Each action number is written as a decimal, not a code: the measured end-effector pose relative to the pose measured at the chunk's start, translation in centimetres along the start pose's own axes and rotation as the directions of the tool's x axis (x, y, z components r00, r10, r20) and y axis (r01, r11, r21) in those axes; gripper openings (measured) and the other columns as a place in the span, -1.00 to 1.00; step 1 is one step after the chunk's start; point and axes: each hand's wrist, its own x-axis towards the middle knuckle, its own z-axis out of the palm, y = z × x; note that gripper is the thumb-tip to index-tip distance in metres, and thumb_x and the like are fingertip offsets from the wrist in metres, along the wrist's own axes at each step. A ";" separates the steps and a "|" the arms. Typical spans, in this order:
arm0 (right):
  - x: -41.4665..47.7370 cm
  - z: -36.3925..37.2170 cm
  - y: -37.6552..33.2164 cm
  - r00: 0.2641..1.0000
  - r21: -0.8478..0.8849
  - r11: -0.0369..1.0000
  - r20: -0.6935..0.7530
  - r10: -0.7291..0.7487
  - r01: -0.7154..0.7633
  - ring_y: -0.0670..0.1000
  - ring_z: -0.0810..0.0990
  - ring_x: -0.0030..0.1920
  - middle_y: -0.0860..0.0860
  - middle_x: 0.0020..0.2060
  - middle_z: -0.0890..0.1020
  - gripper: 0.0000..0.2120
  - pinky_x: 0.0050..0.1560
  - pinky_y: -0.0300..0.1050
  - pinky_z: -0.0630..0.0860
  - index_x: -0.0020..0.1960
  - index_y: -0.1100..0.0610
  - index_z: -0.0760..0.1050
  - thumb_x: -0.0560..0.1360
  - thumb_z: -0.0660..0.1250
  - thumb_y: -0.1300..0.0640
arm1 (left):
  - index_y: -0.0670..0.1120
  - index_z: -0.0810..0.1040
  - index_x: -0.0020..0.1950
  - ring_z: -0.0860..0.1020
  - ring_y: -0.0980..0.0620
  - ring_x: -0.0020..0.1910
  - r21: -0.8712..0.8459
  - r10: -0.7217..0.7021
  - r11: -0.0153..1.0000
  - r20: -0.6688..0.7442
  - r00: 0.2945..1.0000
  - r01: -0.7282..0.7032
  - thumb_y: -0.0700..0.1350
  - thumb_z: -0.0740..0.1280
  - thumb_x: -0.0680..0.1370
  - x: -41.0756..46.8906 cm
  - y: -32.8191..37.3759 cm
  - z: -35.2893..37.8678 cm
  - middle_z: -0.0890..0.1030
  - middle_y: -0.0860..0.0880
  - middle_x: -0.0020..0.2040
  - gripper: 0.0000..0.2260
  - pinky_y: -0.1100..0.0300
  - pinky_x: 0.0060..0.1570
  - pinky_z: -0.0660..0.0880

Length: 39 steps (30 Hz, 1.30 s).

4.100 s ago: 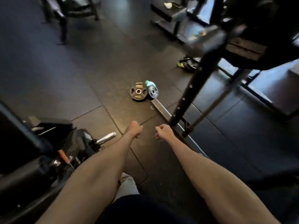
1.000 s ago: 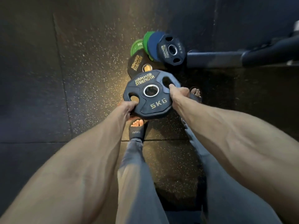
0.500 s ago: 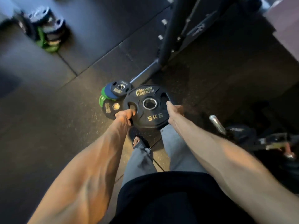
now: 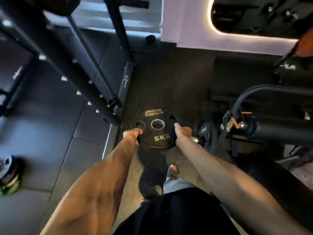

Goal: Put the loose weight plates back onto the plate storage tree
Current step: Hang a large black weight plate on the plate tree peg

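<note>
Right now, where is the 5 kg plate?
In the head view the 5 kg plate is at centre, held off the floor between the left hand and the right hand, just right of the foot of the dark rack upright.

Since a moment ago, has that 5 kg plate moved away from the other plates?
Yes. The 5 kg plate, held in both hands, left the coloured pile, now far left, and sits right of the rack upright.

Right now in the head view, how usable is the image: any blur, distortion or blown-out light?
Head view: the 5 kg plate and both hands, left hand and right hand, are fairly sharp and the lettering is readable; the rack uprights at upper left are motion-blurred and bowed by the wide-angle lens; the light strip at top right is blown out; the floor is dim.
</note>
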 end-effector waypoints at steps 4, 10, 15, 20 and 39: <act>3.1 -0.7 -6.2 1.000 0.186 0.983 -0.012 0.008 -0.005 0.19 0.65 0.11 0.16 0.16 0.65 -0.55 0.17 0.10 0.62 0.30 0.30 0.52 0.48 0.45 0.13 | -0.26 0.51 0.16 0.62 -0.20 0.01 0.044 0.087 0.995 0.053 0.995 -0.089 -0.45 0.31 0.46 0.1 6.3 5.7 0.57 -0.21 -0.17 -0.70 -0.15 -0.15 0.60; 7.1 0.8 -15.4 0.994 0.306 0.950 -0.104 -0.022 0.053 0.18 0.64 0.10 0.18 0.15 0.64 -0.57 0.16 0.07 0.62 0.28 0.30 0.52 0.47 0.43 0.13 | -0.23 0.47 -0.24 0.56 -0.10 -0.35 0.095 0.199 0.974 0.090 0.976 -0.207 -0.48 0.22 0.36 2.1 16.3 12.9 0.56 -0.16 -0.26 -0.83 0.13 -0.49 0.57; 10.4 3.7 -21.8 0.980 0.405 0.909 -0.200 -0.019 0.100 0.21 0.59 0.23 0.20 0.23 0.58 -0.50 0.27 0.13 0.56 0.35 0.28 0.42 0.51 0.43 0.07 | -0.29 0.51 0.14 0.61 -0.16 -0.06 0.168 0.295 0.932 0.165 0.941 -0.322 -0.40 0.32 0.38 5.3 24.3 17.7 0.58 -0.22 -0.02 -0.67 0.00 -0.06 0.63; 12.6 5.4 -27.8 0.958 0.450 0.880 -0.286 -0.016 0.149 0.19 0.58 0.23 0.17 0.23 0.58 -0.55 0.24 0.05 0.55 0.32 0.25 0.42 0.54 0.41 0.04 | -0.22 0.48 -0.01 0.60 -0.16 -0.01 0.225 0.361 0.886 0.212 0.908 -0.405 -0.34 0.34 0.38 6.3 30.9 22.0 0.60 -0.21 0.02 -0.79 -0.10 0.06 0.62; 26.1 9.9 -57.7 0.894 0.396 0.812 -0.052 -0.446 0.428 -0.05 0.64 -0.07 0.03 -0.04 0.61 -0.66 -0.31 -0.30 0.50 0.21 0.17 0.46 0.51 0.40 0.06 | -0.14 0.55 0.21 0.60 -0.19 0.10 -0.119 0.562 0.784 -0.281 0.778 -0.609 -0.15 0.32 0.47 6.3 51.8 38.9 0.63 -0.18 0.13 -0.69 -0.09 0.19 0.55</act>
